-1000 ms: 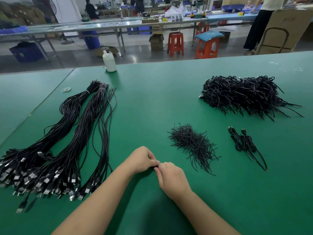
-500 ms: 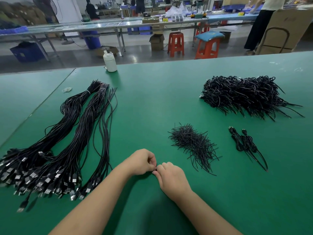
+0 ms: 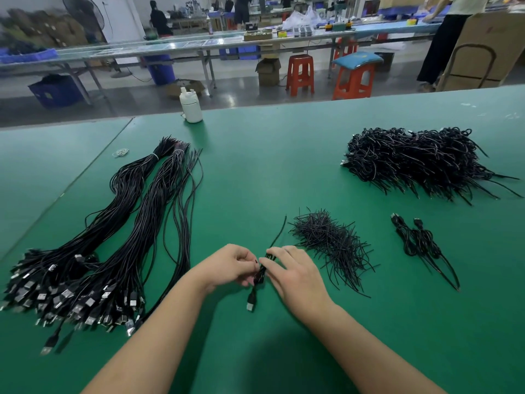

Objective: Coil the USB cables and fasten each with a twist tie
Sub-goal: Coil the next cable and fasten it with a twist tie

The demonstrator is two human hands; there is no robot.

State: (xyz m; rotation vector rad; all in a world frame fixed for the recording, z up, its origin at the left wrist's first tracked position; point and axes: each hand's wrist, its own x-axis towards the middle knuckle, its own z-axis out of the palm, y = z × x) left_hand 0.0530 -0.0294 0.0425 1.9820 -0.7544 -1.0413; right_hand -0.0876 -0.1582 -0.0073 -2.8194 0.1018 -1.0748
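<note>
A coiled black USB cable (image 3: 260,275) is held between both hands over the green table (image 3: 270,172). My left hand (image 3: 227,264) pinches the coil from the left. My right hand (image 3: 295,271) pinches it from the right, fingers partly extended. The cable's plug (image 3: 250,303) hangs below the hands and its thin tail (image 3: 279,231) sticks up behind them. Loose uncoiled USB cables (image 3: 108,237) lie in long bundles at the left. A heap of black twist ties (image 3: 329,243) lies just right of my hands.
A large pile of tied cables (image 3: 420,160) sits at the back right, with two tied coils (image 3: 417,240) nearer. A white bottle (image 3: 191,106) stands at the table's far edge, a rubber band (image 3: 120,152) near it. Beyond are stools, benches and people.
Both hands have lifted and drawn slightly apart, so the coiled cable, its plug and its tail now show between them. Earlier the fists were closed together over it.
</note>
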